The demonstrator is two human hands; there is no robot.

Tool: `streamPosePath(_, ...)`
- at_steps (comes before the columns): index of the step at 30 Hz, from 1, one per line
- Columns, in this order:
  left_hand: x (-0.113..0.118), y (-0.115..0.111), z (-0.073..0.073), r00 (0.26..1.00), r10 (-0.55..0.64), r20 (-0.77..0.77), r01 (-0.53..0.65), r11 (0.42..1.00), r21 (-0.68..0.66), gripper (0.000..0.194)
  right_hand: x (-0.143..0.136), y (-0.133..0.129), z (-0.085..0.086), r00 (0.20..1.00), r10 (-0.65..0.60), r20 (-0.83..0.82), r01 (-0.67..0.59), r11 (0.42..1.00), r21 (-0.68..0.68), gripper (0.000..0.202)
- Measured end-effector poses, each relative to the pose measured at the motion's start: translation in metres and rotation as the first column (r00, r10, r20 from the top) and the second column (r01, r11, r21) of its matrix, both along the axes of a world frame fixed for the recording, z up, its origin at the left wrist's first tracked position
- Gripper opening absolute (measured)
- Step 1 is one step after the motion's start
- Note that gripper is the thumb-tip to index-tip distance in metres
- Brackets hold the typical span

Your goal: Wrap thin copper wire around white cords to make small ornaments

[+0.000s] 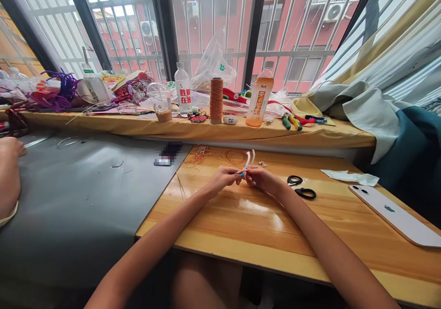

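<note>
My left hand (pixel 226 177) and my right hand (pixel 259 178) meet above the wooden table (pixel 234 221), fingertips nearly touching. Between them is a white fuzzy strip (pixel 247 159), with two ends curving upward. Both hands are closed in a pinch on it. A small bit of blue shows at the fingertips; whether it is nail colour or part of the piece is unclear. Black-handled scissors (pixel 306 193) lie to the right of my right hand. Behind my hands are a coil of thin wire (pixel 235 156) and a small pale piece (pixel 262 164).
Tangled copper-coloured thread (pixel 200 154), a white tissue (pixel 349 177) and a phone (pixel 394 215) lie on the table. The cloth-covered sill (pixel 138 126) holds a thread spool (pixel 216 101), bottles, a cup (pixel 162 107) and pliers (pixel 291 122). Another person's limb (pixel 8 176) is at far left.
</note>
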State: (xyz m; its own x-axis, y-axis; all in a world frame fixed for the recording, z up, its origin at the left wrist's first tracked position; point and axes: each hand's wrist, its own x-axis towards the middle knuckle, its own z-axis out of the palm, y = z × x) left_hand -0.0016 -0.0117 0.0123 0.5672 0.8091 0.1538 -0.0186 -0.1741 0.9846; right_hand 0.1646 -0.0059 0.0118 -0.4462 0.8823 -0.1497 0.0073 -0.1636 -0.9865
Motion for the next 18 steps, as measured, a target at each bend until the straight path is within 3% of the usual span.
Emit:
streamPosePath(3, 0.001, 0.003, -0.003, 0.992, -0.003, 0.123, 0.018, 0.992, -0.123, 0.036, -0.009, 0.000, -0.005, 0.998, -0.044, 0.050, 0.038, 0.994, 0.105, 0.023)
streamPosePath(5, 0.001, 0.006, -0.006, 0.984, 0.028, 0.174, 0.006, 0.982, -0.189, 0.037, -0.017, -0.001, -0.009, 0.980, -0.127, 0.155, 0.086, 0.965, 0.247, 0.026)
streamPosePath(6, 0.001, 0.007, -0.007, 0.980, 0.051, 0.190, -0.010, 0.977, -0.211, 0.037, -0.020, -0.002, -0.011, 0.955, -0.203, 0.217, 0.117, 0.928, 0.354, 0.028)
streamPosePath(8, -0.001, 0.011, -0.010, 0.975, 0.096, 0.201, -0.048, 0.971, -0.232, 0.037, -0.024, -0.005, -0.013, 0.851, -0.403, 0.337, 0.123, 0.777, 0.618, 0.030)
streamPosePath(10, -0.004, 0.015, -0.011, 0.975, 0.135, 0.174, -0.093, 0.969, -0.229, 0.036, -0.023, -0.009, -0.011, 0.682, -0.578, 0.448, -0.048, 0.576, 0.816, 0.028)
streamPosePath(12, -0.006, 0.019, -0.013, 0.980, 0.174, 0.101, -0.153, 0.970, -0.191, 0.034, -0.019, -0.013, -0.005, 0.499, -0.672, 0.547, -0.327, 0.438, 0.837, 0.026)
streamPosePath(15, -0.010, 0.023, -0.014, 0.969, 0.240, -0.055, -0.242, 0.969, -0.041, 0.030, -0.015, -0.019, 0.006, 0.323, -0.743, 0.586, -0.598, 0.320, 0.735, 0.028)
streamPosePath(18, -0.011, 0.024, -0.014, 0.927, 0.324, -0.187, -0.285, 0.936, 0.205, 0.026, -0.021, -0.023, 0.011, 0.295, -0.783, 0.548, -0.701, 0.213, 0.681, 0.029)
